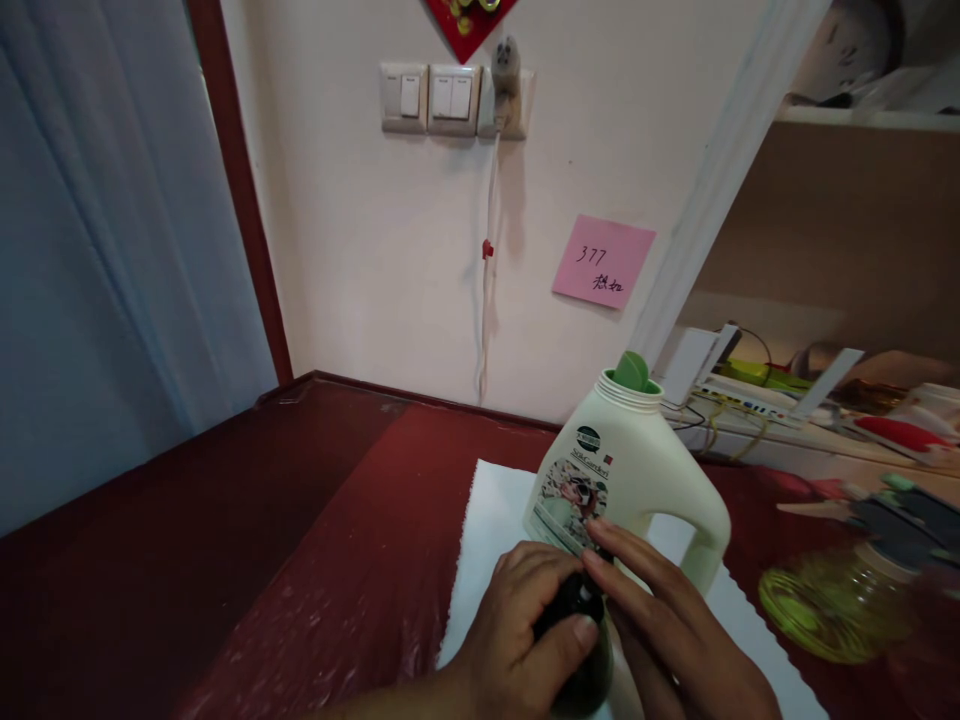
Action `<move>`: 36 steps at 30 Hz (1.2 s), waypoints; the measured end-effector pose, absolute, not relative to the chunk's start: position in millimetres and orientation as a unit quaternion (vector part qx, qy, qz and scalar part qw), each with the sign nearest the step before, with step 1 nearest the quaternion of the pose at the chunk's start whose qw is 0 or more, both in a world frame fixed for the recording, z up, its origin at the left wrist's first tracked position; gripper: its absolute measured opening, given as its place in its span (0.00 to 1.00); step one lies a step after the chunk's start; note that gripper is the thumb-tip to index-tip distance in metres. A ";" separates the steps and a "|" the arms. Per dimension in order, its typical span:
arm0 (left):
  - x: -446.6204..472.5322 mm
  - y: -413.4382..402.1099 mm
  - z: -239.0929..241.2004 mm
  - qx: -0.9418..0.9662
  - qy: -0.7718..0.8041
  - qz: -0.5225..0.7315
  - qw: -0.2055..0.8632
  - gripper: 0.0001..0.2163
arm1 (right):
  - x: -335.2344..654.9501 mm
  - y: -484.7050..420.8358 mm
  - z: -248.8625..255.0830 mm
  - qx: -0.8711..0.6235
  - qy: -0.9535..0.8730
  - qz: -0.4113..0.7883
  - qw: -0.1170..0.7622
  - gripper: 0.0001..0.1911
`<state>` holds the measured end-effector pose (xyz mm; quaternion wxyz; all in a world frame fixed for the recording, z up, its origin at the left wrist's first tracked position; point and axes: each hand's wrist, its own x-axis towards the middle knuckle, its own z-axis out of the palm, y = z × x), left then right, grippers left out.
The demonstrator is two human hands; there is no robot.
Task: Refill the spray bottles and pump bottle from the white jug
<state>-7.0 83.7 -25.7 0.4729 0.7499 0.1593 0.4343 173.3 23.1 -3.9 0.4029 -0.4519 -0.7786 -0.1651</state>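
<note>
A small dark bottle (pixel 589 675) with a black top, probably a pump, stands low in the head view, partly covered by both hands. My left hand (pixel 525 625) wraps its fingers and thumb around the black top from the left. From the right, my right hand (pixel 667 620) presses its fingers together against that top; its thumb is hidden. Just behind them stands a large cream jug (pixel 637 450) with a handle and a printed label. Its neck has no cap on it, and a green spout (pixel 631 370) shows inside. The jug rests on a white cloth or sheet (pixel 480 540).
A dark red table (pixel 337 530) runs back to the wall. At right, a clear glass vessel (pixel 840 605) with yellowish contents stands beside blurred dark items. A white router (pixel 750 395) sits on the shelf behind. A white cable (pixel 491 200) hangs from the wall socket.
</note>
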 end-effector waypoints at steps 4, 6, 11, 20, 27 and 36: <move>-5.2 81.9 -24.2 0.721 0.196 0.434 0.502 0.24 | 173.2 22.2 -2.9 -0.451 -0.782 -0.168 0.395 0.25; -3.7 79.4 -21.4 0.687 0.261 0.419 0.534 0.27 | 173.4 21.7 -2.2 -0.448 -0.785 -0.170 0.392 0.24; -3.6 77.9 -15.2 0.659 0.324 0.406 0.544 0.18 | 174.0 22.1 -1.7 -0.441 -0.787 -0.180 0.392 0.23; -8.5 84.9 -21.8 0.759 0.157 0.426 0.466 0.15 | 175.3 27.9 -8.5 -0.433 -0.784 -0.189 0.403 0.23; -4.9 77.9 -11.2 0.683 0.291 0.406 0.533 0.25 | 175.5 24.3 -7.5 -0.442 -0.789 -0.183 0.385 0.24; -6.1 80.9 -17.3 0.698 0.269 0.407 0.523 0.16 | 176.3 24.0 -7.8 -0.434 -0.793 -0.183 0.386 0.25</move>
